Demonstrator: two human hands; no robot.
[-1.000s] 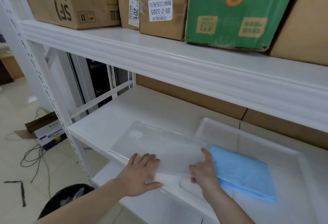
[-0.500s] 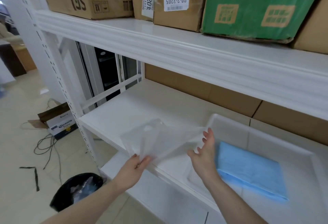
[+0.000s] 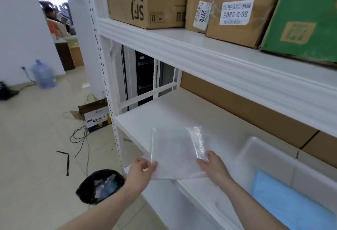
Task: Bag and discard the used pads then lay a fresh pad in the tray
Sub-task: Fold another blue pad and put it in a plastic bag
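My left grip [image 3: 141, 168] and right grip [image 3: 212, 164] each pinch the clear bag [image 3: 175, 152], centre frame. Blue pad [image 3: 291, 204] lies in the tray [image 3: 255, 149], lower right.

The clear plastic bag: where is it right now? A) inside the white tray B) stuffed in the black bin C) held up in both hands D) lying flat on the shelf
C: the left hand and right hand each pinch the clear plastic bag, lifted off the shelf.
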